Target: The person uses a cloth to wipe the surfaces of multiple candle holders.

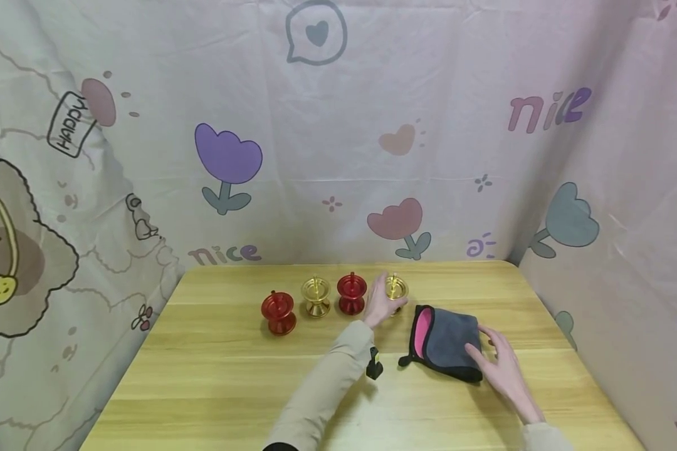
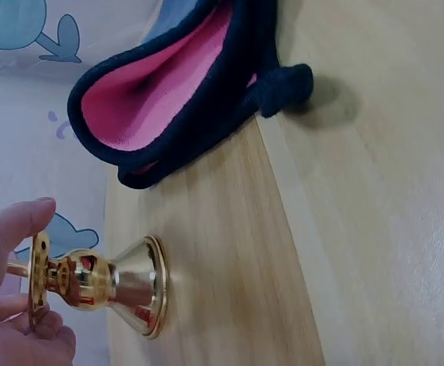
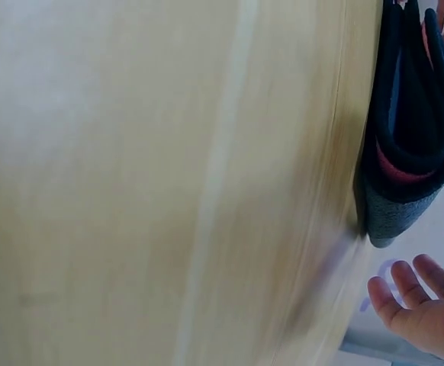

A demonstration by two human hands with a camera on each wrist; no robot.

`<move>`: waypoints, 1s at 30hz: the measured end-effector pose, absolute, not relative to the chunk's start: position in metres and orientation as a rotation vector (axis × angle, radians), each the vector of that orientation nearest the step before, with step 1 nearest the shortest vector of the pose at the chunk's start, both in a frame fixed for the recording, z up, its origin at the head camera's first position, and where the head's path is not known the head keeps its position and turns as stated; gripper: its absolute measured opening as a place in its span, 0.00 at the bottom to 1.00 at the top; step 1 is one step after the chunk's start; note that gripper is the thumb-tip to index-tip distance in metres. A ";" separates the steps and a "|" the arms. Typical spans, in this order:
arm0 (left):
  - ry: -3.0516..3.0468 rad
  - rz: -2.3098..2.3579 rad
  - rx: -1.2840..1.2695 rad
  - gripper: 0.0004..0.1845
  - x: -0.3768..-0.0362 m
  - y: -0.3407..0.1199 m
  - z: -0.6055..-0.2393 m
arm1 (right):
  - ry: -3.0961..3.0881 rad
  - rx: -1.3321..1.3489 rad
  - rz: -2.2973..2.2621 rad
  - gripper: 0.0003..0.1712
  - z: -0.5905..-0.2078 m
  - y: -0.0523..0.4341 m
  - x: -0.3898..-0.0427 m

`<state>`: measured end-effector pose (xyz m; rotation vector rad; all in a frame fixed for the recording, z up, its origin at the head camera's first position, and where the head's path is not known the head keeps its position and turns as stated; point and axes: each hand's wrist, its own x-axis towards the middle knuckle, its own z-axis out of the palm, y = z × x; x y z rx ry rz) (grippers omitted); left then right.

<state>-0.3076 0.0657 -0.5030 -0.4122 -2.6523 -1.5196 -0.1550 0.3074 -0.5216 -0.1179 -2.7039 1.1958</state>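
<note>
My left hand [image 1: 379, 303] is at the rightmost gold candle holder [image 1: 396, 288]. In the left wrist view its thumb and curled fingers grip the rim of that holder's dish, and the flared base [image 2: 142, 286] stands on or very near the table. A blue-grey fabric pouch [image 1: 451, 338] with black trim and a pink lining lies to the right, its mouth facing left. Beside the pouch's right end is my right hand [image 1: 502, 366], its fingers spread and loosely bent. The right wrist view shows those fingers [image 3: 409, 284] apart from the pouch [image 3: 405, 206], holding nothing.
Left of the held holder stand a red candle holder [image 1: 352, 293], a gold one [image 1: 316, 295] and another red one [image 1: 279, 312]. They form a row toward the back of the wooden table [image 1: 203, 376]. A printed cloth [image 1: 316, 125] hangs behind and at the sides.
</note>
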 end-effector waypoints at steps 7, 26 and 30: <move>-2.607 -1.591 -0.369 0.42 -0.301 0.056 -0.506 | -2.710 -0.103 1.188 0.37 -0.523 0.303 -0.158; -2.532 -1.732 -0.520 0.43 -0.254 -0.004 -0.531 | -2.916 -0.348 1.182 0.45 -0.512 0.320 -0.184; -2.535 -1.780 -0.527 0.43 -0.241 -0.020 -0.531 | -2.992 -0.393 1.147 0.49 -0.509 0.326 -0.196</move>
